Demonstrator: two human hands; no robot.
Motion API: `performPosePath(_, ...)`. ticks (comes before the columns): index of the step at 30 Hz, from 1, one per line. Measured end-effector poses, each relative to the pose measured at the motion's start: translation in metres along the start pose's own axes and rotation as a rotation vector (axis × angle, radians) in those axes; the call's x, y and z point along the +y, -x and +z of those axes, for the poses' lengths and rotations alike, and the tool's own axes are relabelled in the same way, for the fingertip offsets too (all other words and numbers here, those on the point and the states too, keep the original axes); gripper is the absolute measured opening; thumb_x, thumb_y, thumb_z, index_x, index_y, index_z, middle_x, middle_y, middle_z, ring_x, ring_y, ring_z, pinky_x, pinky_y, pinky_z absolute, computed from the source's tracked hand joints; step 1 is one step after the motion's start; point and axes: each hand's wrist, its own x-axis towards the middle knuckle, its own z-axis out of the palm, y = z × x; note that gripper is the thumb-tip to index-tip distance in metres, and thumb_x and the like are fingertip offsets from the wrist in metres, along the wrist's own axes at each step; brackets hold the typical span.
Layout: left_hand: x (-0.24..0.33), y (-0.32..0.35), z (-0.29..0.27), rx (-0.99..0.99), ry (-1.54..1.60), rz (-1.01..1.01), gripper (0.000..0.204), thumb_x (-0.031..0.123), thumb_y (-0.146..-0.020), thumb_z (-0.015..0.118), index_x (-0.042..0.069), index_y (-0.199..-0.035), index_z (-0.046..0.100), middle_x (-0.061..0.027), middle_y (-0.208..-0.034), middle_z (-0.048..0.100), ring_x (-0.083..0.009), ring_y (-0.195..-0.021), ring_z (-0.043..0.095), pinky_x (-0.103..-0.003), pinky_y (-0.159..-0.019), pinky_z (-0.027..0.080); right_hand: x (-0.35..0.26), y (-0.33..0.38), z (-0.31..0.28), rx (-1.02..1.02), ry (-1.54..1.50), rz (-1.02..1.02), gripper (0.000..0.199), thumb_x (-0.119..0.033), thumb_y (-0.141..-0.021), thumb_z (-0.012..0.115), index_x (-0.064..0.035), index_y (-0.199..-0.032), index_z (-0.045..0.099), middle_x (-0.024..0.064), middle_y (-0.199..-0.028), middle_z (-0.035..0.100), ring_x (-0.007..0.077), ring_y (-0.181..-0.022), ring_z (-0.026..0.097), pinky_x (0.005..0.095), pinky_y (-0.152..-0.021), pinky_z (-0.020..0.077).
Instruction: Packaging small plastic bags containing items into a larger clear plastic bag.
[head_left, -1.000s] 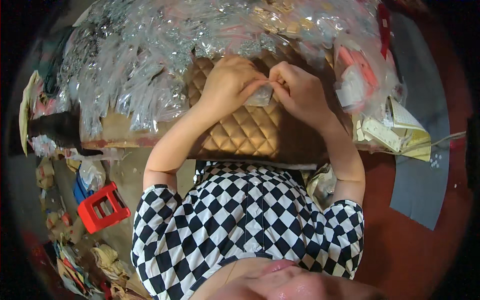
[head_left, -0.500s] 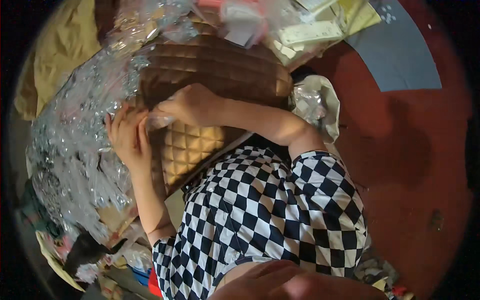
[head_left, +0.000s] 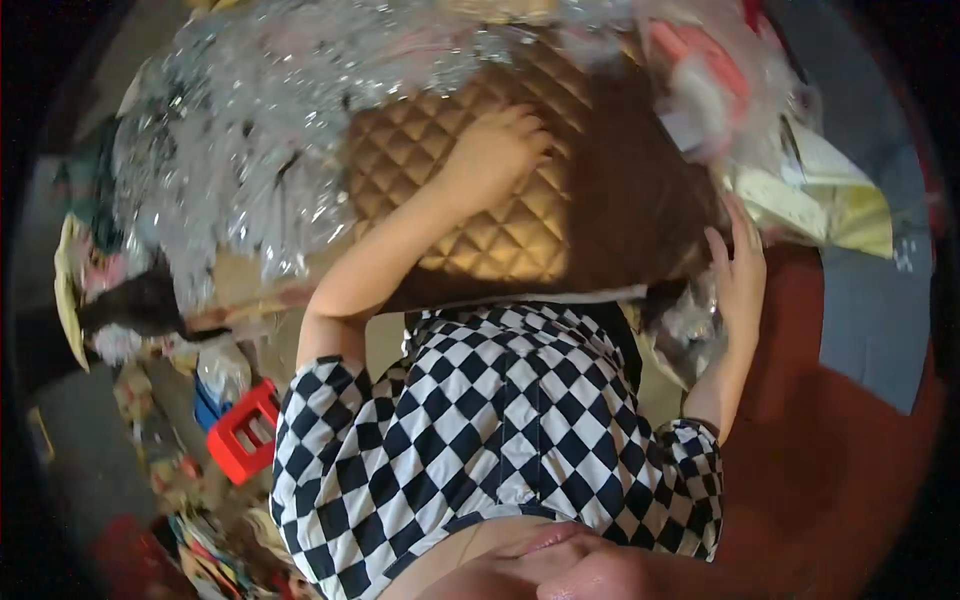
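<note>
A brown-gold quilted cushion lies in front of me, across my lap edge. My left hand rests palm down on its upper part, fingers slightly curled, holding nothing. My right hand is at the cushion's right edge with the fingers stretched out and apart. It is next to crumpled clear plastic and holds nothing. My black-and-white checked shirt fills the lower middle of the view.
A large sheet of crinkled clear plastic film covers the area left of and behind the cushion. Yellowish paper packets lie at the right. A red plastic crate and scattered clutter sit on the floor at lower left. A red floor lies to the right.
Both hands were together over the cushion, pinching a small clear piece. They are now apart: the left lies flat on the cushion and the right is at its right edge. The view swung.
</note>
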Motion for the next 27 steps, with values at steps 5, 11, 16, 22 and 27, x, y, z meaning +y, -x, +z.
performPosePath(5, -0.001, 0.008, 0.03, 0.201, -0.096, 0.082, 0.026, 0.021, -0.084, 0.062, 0.01, -0.107, 0.067, -0.0098, -0.116, 0.063, -0.0319, -0.12, 0.053, -0.047, -0.103, 0.042, -0.16, -0.066, 0.062, 0.039, -0.318, -0.724, 0.048, -0.023, -0.086, 0.067, -0.0083, -0.131, 0.056, 0.0162, -0.128, 0.059, 0.0349, -0.125, 0.052, 0.0441, -0.107, 0.0383)
performPosePath(11, 0.022, -0.014, 0.019, 0.244, -0.232, 0.158, 0.021, 0.022, -0.082, 0.057, 0.013, -0.094, 0.071, -0.0066, -0.106, 0.064, -0.0281, -0.116, 0.053, -0.046, -0.106, 0.039, -0.239, -0.073, 0.117, -0.748, -0.12, -0.734, 0.048, -0.04, -0.088, 0.058, -0.0104, -0.126, 0.058, 0.0149, -0.119, 0.064, 0.033, -0.122, 0.054, 0.0456, -0.107, 0.0381)
performPosePath(16, 0.029, 0.001, 0.057, 0.44, -0.169, 0.007, 0.022, 0.021, -0.077, 0.057, 0.012, -0.092, 0.071, -0.0077, -0.098, 0.066, -0.027, -0.111, 0.055, -0.045, -0.097, 0.045, -0.191, -0.093, 0.097, -0.046, 0.173, -0.857, 0.046, -0.035, -0.086, 0.06, -0.0124, -0.127, 0.058, 0.0133, -0.13, 0.057, 0.0348, -0.131, 0.044, 0.0506, -0.109, 0.0314)
performPosePath(22, -0.021, 0.002, -0.04, -0.102, -0.068, -0.174, 0.029, 0.009, -0.076, 0.062, 0.006, -0.105, 0.06, -0.0163, -0.1, 0.063, -0.0334, -0.091, 0.063, -0.046, -0.076, 0.052, -0.035, -0.144, 0.071, 0.122, 0.269, -0.333, 0.037, -0.023, -0.089, 0.063, -0.0121, -0.124, 0.061, 0.0134, -0.119, 0.064, 0.0343, -0.115, 0.057, 0.051, -0.095, 0.045)
performPosePath(27, -0.08, -0.038, -0.035, 0.234, -0.047, -0.289, 0.027, 0.007, -0.076, 0.064, 0.004, -0.102, 0.058, -0.0177, -0.1, 0.062, -0.0381, -0.095, 0.059, -0.048, -0.08, 0.05, -0.058, -0.184, 0.11, 0.108, -0.017, -0.491, 0.031, -0.03, -0.093, 0.059, -0.0092, -0.115, 0.065, 0.0161, -0.117, 0.064, 0.0371, -0.108, 0.059, 0.0478, -0.088, 0.0486)
